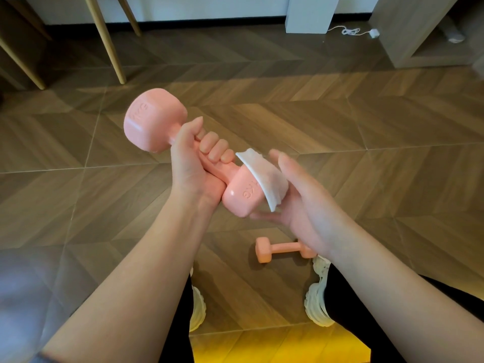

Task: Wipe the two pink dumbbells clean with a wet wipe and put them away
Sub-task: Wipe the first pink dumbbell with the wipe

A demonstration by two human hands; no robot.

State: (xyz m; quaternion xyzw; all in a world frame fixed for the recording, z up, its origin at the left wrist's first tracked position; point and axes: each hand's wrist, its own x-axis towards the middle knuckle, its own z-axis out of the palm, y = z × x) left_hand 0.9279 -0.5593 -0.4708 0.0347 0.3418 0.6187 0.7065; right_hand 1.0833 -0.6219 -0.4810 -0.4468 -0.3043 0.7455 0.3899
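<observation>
My left hand (195,158) grips the handle of a pink dumbbell (154,121), held up in the air and slanted from upper left to lower right. My right hand (301,203) cups the dumbbell's lower head and presses a folded white wet wipe (264,182) against its side, thumb under the head and fingers behind the wipe. The second pink dumbbell (277,249) lies on the wooden floor below, just in front of my right shoe, with its right end hidden by my right wrist.
Wooden furniture legs (110,45) stand at the back left. A white box (311,14) with a white cable (351,31) and a low wooden cabinet (424,43) are at the back right. My white shoes (318,305) rest on the patterned floor.
</observation>
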